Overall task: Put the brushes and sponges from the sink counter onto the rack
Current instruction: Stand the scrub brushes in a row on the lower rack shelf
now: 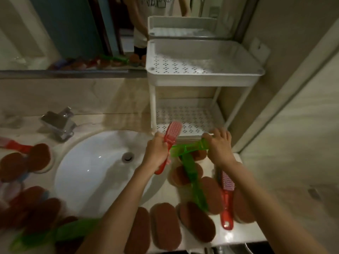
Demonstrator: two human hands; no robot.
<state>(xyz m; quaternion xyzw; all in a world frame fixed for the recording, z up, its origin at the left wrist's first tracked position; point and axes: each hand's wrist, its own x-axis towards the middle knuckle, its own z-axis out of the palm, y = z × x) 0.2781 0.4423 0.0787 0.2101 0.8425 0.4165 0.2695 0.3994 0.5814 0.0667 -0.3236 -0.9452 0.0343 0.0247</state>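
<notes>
Both hands' grips hold brushes: left red brush, right green brush.

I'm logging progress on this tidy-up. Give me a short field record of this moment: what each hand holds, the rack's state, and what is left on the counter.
left hand: grip closed on red brush, bristle head up, near the rack's lower shelf
right hand: grip closed on one end of green brush
rack: white, two perforated shelves, nothing visible on either
counter right of sink: brown sponges, another red brush, another green brush
counter left of sink: more brown sponges, brushes, blurred
</notes>
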